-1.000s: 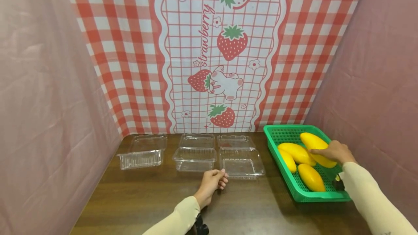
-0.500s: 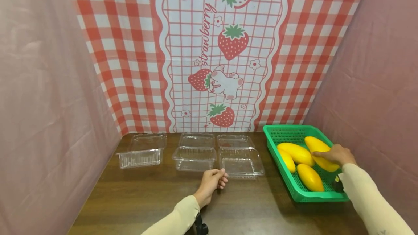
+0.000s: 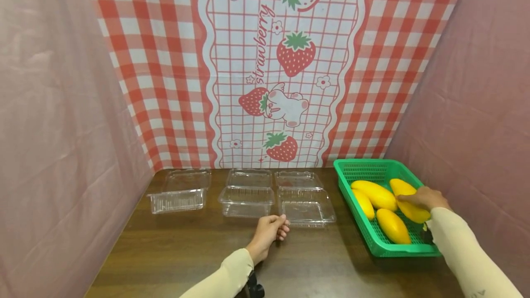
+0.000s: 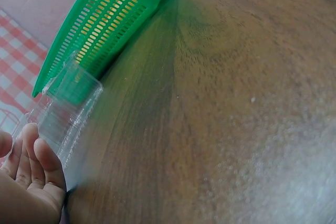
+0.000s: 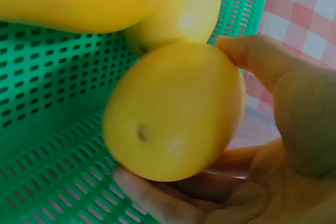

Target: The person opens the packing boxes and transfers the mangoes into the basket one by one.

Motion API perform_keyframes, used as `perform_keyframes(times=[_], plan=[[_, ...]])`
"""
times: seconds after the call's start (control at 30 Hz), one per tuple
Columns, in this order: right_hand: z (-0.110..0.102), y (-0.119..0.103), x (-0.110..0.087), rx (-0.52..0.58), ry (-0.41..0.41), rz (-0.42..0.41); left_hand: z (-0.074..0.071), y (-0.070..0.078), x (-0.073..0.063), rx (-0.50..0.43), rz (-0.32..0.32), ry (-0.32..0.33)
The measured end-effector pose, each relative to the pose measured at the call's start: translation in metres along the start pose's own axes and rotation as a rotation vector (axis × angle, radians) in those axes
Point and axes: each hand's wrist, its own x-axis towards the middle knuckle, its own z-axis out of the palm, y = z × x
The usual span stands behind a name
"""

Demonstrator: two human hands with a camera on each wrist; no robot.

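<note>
My right hand [image 3: 428, 198] grips a yellow mango [image 3: 415, 212] in the green basket [image 3: 407, 250]. In the right wrist view, the thumb lies along the top of that mango [image 5: 170, 114] and the fingers reach underneath it. Several other mangoes lie in the basket, one [image 3: 393, 226] nearer the front and one [image 3: 374, 195] to the left of the gripped one. My left hand [image 3: 267, 236] rests idle over the table, fingers loosely curled and holding nothing. It is just in front of the rightmost clear plastic clamshell box [image 3: 310, 220].
Two more clear clamshell boxes stand to the left, one in the middle [image 3: 247, 210] and one at the far left [image 3: 178, 201], lids folded back. A checked strawberry cloth [image 3: 273, 59] hangs behind the wooden table [image 3: 174, 252]. Pink cloth [image 3: 468, 82] covers both sides.
My right hand has brought the gripped mango lower and slightly toward the front right of the basket. The left hand and the clamshell boxes have stayed in place.
</note>
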Motion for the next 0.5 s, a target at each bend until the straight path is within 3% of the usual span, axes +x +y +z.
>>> perform_keyframes(times=[0.23,0.5], plan=[[0.0045,-0.0018,-0.0024,0.022,-0.1,0.004,-0.0001,-0.0001,-0.0011,0.014,0.001,0.004],[0.0066,-0.0064,-0.0046,-0.023,-0.093,0.032,-0.001,-0.0012,-0.0024,0.014,-0.003,0.005]])
